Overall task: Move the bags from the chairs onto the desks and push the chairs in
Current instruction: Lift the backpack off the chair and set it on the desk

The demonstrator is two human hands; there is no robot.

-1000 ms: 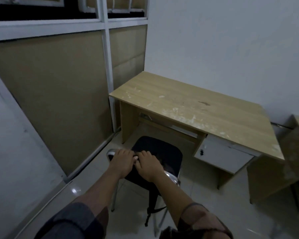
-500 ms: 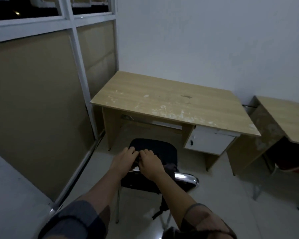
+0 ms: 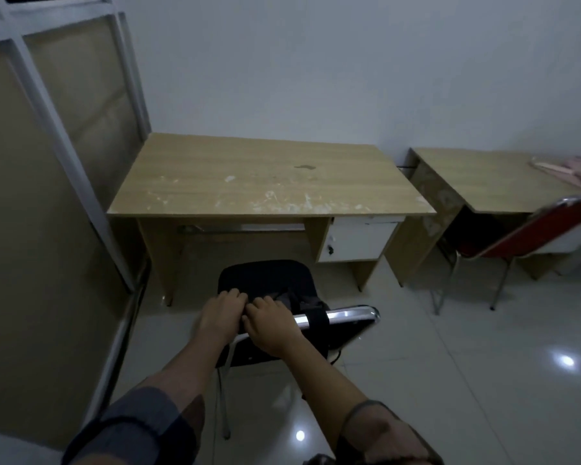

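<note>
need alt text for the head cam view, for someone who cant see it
Both hands, left hand and right hand, grip a black backpack on a chrome-framed chair pulled out from a bare wooden desk. To the right, a red chair stands at a second desk.

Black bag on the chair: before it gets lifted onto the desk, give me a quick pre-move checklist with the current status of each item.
1. Both hands on the black bag: ok; left hand and right hand rest side by side on its top.
2. Grip closed round a handle: cannot tell, the fingers hide it.
3. Strap free of the chair back: not ok, it wraps over the chrome bar.
4. Landing spot on the desk: ok, the top is bare.
5. Room to push the chair in afterwards: ok, the kneehole beside the drawer unit looks open.
</note>
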